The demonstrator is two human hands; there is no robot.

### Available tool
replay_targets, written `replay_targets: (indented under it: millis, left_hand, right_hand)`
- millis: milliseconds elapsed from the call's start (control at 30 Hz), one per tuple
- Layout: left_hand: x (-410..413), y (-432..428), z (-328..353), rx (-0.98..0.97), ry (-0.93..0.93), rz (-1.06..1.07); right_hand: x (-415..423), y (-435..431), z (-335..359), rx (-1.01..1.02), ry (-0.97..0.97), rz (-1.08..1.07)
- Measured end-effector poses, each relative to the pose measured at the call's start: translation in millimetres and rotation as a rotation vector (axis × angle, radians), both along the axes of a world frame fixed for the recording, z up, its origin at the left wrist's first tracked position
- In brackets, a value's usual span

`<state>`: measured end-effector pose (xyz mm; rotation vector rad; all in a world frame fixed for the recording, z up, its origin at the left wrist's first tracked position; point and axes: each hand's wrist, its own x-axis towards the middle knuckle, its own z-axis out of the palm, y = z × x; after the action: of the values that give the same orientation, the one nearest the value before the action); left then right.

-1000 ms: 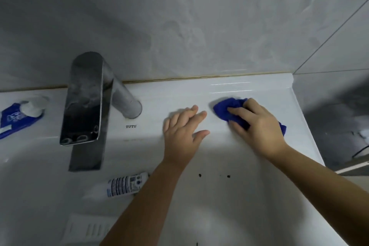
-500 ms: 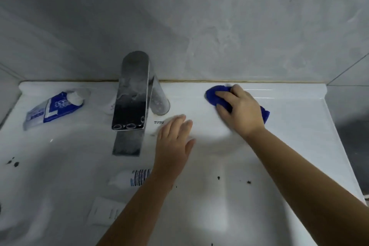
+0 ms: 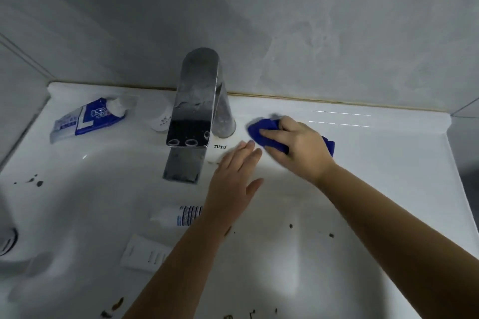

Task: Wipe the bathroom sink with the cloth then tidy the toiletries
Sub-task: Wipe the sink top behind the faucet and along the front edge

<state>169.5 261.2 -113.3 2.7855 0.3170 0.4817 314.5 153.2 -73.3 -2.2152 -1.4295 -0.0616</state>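
Blue cloth [image 3: 261,132] on sink [image 3: 363,153] ledge, 3 o'clock from tap [image 3: 194,101]. Right hand [image 3: 298,145] on top, fingers curled round cloth. Left hand [image 3: 233,176] flat, fingers straight, at cloth's 7 o'clock. Toothpaste [image 3: 85,119] 9 o'clock from tap.

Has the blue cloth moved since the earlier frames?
Yes. Under the right hand, the blue cloth has slid left along the back ledge, now almost at the faucet base.

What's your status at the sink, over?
Right hand grips blue cloth on sink ledge by faucet. Left hand flat, open, beside it. Dark specks in basin; toothpaste tube untouched on ledge.
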Motion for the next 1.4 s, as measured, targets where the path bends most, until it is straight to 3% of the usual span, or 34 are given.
replay_targets:
  millis: [133,300,433,533,600,700,767,900,1033,1200,1333,1400]
  left_hand:
    - [-4,-1,3,-0.016,-0.005,-0.002]
    - [-5,-2,0,-0.091,0.021,0.019]
    - [-6,2,2,-0.138,0.019,0.009]
    - [-5,2,1,-0.152,0.004,-0.007]
    - [-6,3,2,-0.175,-0.004,-0.009]
    - [-6,6,3,-0.182,-0.024,-0.024]
    - [-5,5,3,-0.192,-0.026,-0.010]
    - [-2,2,2,-0.194,-0.043,0.007]
    - [-3,5,-1,-0.136,-0.045,-0.011]
    - [-3,8,0,-0.133,-0.065,-0.029]
    - [-3,10,-2,-0.090,-0.087,-0.053]
    - [-1,10,-4,-0.067,-0.116,-0.051]
  right_hand:
    - [-5,-54,7,-0.060,-0.047,0.029]
    - [5,15,0,-0.061,-0.003,-0.083]
    - [-10,-36,-2,-0.094,-0.134,0.108]
    - [-16,-73,-23,-0.314,-0.344,0.307]
    - [-26,-69,-40,-0.379,-0.297,0.319]
    - [-34,-66,-28,-0.127,-0.154,0.215]
    - [-28,-74,-6,0.029,-0.175,0.057]
    - [22,-57,8,0.085,-0.160,-0.335]
    - [32,-12,2,0.013,-0.136,-0.171]
    - [8,-69,4,-0.011,-0.076,-0.056]
    - [48,-43,1,0.129,-0.148,-0.363]
    - [42,-22,-1,0.153,-0.130,-0.391]
